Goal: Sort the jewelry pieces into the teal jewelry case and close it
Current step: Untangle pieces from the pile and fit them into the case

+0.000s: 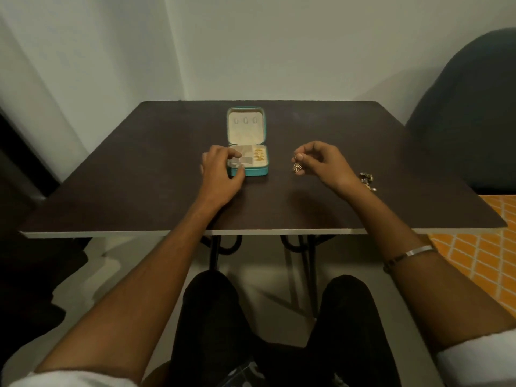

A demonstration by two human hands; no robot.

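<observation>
The teal jewelry case [255,171] lies open in the middle of the dark table, its cream lid [245,127] laid flat behind the base. Gold pieces [259,156] sit in the base's right compartment. My left hand [220,170] grips the case's front left corner, thumb on the front wall and fingers over the left compartments. My right hand [321,160] hovers to the right of the case and pinches a small gold pendant earring [296,166] that dangles just above the table. A small heap of jewelry [367,180] lies on the table beside my right wrist.
The dark table [139,191] has a white front edge close to my knees. A dark rounded chair back [469,115] stands at the right. Orange patterned fabric [491,247] lies beyond the table's right edge. Walls close off the back.
</observation>
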